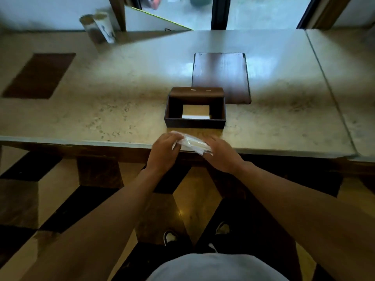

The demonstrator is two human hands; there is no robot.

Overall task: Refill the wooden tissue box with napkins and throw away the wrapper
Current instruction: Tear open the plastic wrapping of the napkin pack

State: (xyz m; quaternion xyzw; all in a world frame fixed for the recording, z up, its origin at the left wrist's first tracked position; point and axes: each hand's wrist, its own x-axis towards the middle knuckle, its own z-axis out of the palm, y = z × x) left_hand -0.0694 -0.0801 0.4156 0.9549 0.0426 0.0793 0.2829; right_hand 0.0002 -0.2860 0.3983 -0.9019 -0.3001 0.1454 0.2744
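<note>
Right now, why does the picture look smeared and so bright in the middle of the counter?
Head view: window light glares off the counter around the dark wooden lid; the wide lens bends the counter's edges; motion blur softens everything, so the wrapped napkins held between the left hand and right hand lack detail; the open tissue box stays shadowy inside.

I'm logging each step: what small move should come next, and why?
Probably pull the clear wrapper open: both the left hand and the right hand grip the wrapped napkin pack at the table edge, while the open wooden box looks nearly empty.
</note>
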